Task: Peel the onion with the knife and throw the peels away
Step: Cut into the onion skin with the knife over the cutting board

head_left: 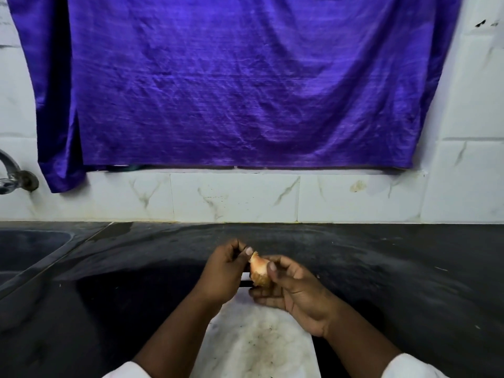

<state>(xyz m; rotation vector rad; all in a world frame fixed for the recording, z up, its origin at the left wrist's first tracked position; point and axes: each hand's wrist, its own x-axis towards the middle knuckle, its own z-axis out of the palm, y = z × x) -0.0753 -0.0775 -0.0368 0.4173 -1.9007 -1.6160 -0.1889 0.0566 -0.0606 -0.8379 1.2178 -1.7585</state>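
A small onion [259, 271] with pale orange skin is held over the dark counter, between both hands. My right hand [297, 293] cups it from the right, with the thumb pressed on its side. My left hand [222, 271] pinches the onion's upper tip between thumb and fingers. Just below the onion, between the hands, a short dark piece with a pale strip [245, 281] shows; it may be the knife, and I cannot tell which hand holds it. No loose peels are visible.
A white, stained chopping board [256, 342] lies under my forearms on the black counter [395, 263]. A sink [27, 255] and a tap [13, 175] are at the left. A purple cloth [245, 85] hangs on the tiled wall behind.
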